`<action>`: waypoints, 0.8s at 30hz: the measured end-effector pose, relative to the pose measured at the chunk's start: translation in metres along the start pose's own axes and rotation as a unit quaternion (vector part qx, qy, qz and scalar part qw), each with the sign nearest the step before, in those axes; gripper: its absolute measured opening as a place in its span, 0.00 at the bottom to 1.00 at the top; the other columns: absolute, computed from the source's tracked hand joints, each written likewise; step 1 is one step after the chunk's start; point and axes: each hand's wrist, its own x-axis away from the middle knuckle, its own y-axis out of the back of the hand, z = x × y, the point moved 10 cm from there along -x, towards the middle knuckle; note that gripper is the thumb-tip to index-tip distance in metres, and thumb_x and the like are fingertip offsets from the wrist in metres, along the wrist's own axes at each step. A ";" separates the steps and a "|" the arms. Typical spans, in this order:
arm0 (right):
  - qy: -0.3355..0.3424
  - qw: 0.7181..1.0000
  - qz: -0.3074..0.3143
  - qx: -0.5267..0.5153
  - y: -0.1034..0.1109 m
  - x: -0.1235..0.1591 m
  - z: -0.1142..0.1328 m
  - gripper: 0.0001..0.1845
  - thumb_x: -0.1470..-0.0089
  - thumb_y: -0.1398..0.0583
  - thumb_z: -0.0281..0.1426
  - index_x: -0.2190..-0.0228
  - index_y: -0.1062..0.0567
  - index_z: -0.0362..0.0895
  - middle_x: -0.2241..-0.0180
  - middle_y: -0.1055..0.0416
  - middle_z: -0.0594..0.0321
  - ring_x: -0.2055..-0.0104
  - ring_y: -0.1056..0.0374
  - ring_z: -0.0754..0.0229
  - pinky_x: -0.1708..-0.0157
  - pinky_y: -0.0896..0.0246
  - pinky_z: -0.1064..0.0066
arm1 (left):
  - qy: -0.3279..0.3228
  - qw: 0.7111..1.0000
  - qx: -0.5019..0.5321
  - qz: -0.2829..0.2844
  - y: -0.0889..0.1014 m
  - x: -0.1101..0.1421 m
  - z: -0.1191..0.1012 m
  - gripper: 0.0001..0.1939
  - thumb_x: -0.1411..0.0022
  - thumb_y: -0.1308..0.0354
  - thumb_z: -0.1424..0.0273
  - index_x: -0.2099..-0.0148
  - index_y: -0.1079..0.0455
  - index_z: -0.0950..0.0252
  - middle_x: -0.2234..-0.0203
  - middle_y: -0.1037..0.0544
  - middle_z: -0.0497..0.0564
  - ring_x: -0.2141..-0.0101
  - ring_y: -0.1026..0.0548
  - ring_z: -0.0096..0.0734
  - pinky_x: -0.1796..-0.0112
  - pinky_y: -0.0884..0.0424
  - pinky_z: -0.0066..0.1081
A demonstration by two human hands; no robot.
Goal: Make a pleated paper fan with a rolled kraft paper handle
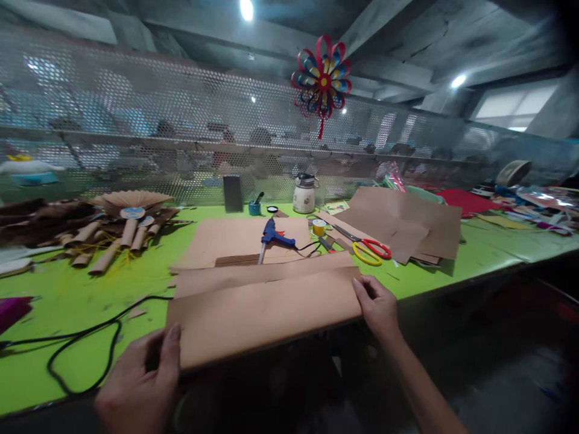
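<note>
Left hand (141,381), right hand (380,306) both pinching brown paper (266,310), dark tool (259,197) in blue pot (254,209)

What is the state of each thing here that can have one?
Brown sheet, held at both ends
Left hand, gripping sheet
Right hand, gripping sheet
Glue gun, set down
Scissors, set down; opening unclear
White container, upright
Pleated fan, spread open
Flower ornament, hanging
Black cord, looped
</note>
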 end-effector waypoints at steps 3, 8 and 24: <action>-0.007 1.000 -0.004 0.002 0.001 0.000 -0.003 0.17 0.46 0.39 0.44 0.71 0.25 0.42 0.73 0.27 0.62 0.71 0.33 0.59 0.69 0.37 0.70 | -0.013 0.999 -0.029 -0.003 0.005 -0.001 -0.015 0.21 0.39 0.48 0.50 0.62 0.28 0.64 0.70 0.22 0.52 0.69 0.23 0.40 0.63 0.29 0.35; -0.021 1.000 -0.023 0.001 0.005 0.001 -0.007 0.17 0.47 0.38 0.44 0.70 0.23 0.41 0.73 0.26 0.61 0.72 0.32 0.59 0.69 0.36 0.69 | -0.009 1.000 -0.026 -0.006 0.007 -0.002 -0.018 0.22 0.39 0.48 0.50 0.63 0.28 0.64 0.70 0.22 0.53 0.70 0.23 0.40 0.64 0.29 0.35; -0.095 0.991 -0.064 -0.074 0.012 -0.001 -0.013 0.24 0.58 0.32 0.49 0.71 0.23 0.40 0.75 0.25 0.58 0.74 0.32 0.58 0.74 0.35 0.69 | 0.056 0.998 0.005 0.010 0.010 -0.007 -0.016 0.17 0.43 0.45 0.52 0.72 0.31 0.60 0.81 0.26 0.46 0.77 0.26 0.33 0.73 0.34 0.28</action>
